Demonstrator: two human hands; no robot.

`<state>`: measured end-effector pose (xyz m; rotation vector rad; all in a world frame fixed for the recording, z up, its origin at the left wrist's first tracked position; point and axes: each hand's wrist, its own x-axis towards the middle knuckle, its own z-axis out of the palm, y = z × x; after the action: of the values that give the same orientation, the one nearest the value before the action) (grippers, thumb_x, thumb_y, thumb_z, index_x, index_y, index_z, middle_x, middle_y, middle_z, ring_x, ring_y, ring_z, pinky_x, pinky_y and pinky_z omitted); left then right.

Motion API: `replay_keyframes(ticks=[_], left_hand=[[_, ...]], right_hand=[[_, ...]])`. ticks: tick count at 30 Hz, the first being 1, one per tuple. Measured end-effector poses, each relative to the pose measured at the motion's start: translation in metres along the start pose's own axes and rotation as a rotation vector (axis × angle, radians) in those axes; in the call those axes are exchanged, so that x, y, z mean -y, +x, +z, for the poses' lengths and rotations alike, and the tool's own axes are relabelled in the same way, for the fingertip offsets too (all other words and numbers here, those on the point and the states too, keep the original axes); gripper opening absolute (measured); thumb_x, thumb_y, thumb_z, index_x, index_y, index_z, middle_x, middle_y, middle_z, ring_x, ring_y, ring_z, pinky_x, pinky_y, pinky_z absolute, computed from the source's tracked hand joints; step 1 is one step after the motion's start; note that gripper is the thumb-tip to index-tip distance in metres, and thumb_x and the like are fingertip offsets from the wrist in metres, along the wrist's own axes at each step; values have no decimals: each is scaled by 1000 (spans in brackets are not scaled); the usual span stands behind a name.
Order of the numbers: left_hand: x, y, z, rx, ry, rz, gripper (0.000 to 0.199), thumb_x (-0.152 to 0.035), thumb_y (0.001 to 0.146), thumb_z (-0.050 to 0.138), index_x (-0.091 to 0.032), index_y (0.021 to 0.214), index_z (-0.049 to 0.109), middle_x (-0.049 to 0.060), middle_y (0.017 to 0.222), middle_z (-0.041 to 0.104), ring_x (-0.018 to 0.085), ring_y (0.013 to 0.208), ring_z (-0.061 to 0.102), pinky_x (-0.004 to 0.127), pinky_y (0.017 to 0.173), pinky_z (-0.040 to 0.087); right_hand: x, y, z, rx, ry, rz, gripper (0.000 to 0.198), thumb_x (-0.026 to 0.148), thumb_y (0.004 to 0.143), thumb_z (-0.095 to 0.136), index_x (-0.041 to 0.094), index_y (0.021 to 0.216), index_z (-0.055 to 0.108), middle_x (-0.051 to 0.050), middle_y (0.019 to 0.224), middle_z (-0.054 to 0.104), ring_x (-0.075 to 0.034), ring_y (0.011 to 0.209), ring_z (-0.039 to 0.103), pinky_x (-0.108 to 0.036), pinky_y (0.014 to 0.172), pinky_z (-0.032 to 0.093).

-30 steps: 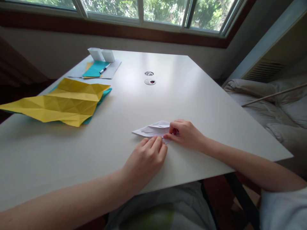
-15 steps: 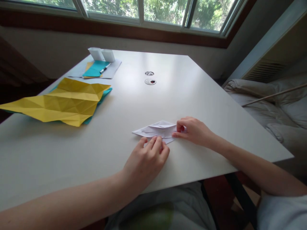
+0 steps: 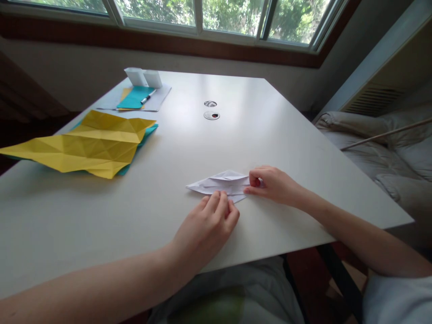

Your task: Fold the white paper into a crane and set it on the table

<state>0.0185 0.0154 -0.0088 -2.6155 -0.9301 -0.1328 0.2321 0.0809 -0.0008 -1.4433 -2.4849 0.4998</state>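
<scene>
Folded white paper [image 3: 219, 183] sat a bit below the middle of the frame on the white table [image 3: 270, 135], and the right hand [image 3: 275, 185] had its right end pinched between thumb and curled fingers, pretty much closed up. The left hand [image 3: 206, 221] had bent fingers down on its lower edge, but couldn't tell if that one was actually gripping. Creased yellow paper [image 3: 91, 144] lay over at the frame's left.
</scene>
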Motion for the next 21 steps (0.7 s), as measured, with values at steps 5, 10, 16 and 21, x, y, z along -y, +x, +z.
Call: replay_keyframes(ticks=[5, 10, 16, 21], left_hand=[[-2, -1, -1, -5, 25, -16, 27, -7, 82, 42, -7, 104, 58, 24, 109, 61, 30, 102, 60, 39, 81, 51], [-4, -2, -1, 22, 35, -50, 29, -6, 82, 40, -9, 107, 56, 26, 111, 59, 30, 102, 60, 39, 81, 51], [-5, -2, -3, 34, 54, -82, 31, -6, 82, 42, -13, 109, 56, 26, 109, 60, 30, 98, 62, 38, 76, 53], [-5, -2, -7, 33, 78, -102, 33, -5, 81, 43, -15, 109, 57, 25, 106, 62, 30, 93, 64, 37, 71, 54]], right_hand=[[0, 0, 0, -1, -7, 1, 25, 38, 76, 60, 19, 64, 52, 3, 64, 56, -10, 60, 46, -21, 54, 29], [1, 0, 0, 7, -6, 6, 25, 37, 76, 61, 19, 64, 51, 3, 65, 55, -9, 59, 45, -21, 54, 29], [0, 0, 1, -3, -22, -26, 23, 37, 77, 60, 19, 65, 52, 2, 66, 55, -10, 62, 46, -21, 56, 31], [0, -4, 2, -30, -31, -183, 12, 31, 83, 54, 20, 83, 59, -2, 79, 58, -12, 71, 50, -22, 63, 37]])
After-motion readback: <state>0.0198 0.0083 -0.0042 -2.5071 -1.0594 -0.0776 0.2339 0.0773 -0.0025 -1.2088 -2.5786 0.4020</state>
